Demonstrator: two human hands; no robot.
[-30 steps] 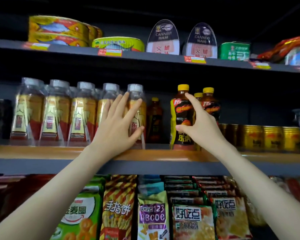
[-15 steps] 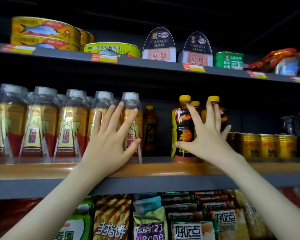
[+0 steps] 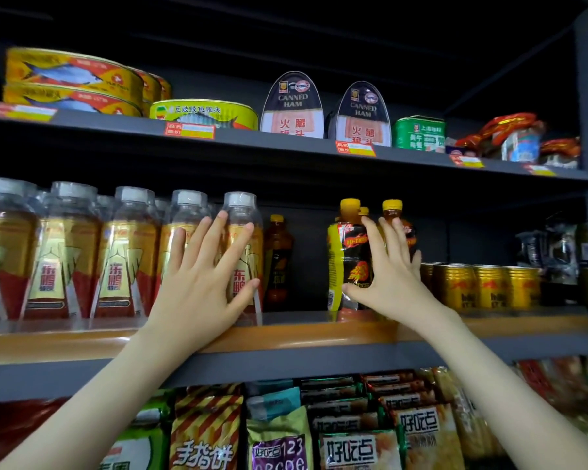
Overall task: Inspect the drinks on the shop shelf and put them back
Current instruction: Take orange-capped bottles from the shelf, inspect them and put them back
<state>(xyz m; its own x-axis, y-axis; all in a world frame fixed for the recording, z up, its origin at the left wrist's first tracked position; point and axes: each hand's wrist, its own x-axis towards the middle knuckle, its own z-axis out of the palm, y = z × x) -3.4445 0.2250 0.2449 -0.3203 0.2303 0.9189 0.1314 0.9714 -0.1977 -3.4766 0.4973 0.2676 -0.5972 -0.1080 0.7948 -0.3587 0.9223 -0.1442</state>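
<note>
Left hand [image 3: 204,276] spread on the clear bottle [image 3: 243,232], right hand [image 3: 387,276] spread on the black-labelled bottle [image 3: 348,259] (probably straightening both).

My left hand [image 3: 201,283] lay flat, fingers spread, against the last clear-capped bottle [image 3: 241,206] in the row at the middle shelf's [image 3: 286,334] front edge. Further right, my right hand [image 3: 391,276] touched a yellow-capped, black-labelled bottle [image 3: 348,245], thumb low on its label, fingers straight.

Clear glossy plastic bottles [image 3: 241,232] with shiny labels, gold metal cans [image 3: 489,286], glossy foil snack bags [image 3: 207,432], matt grey shelf [image 3: 286,364]
</note>
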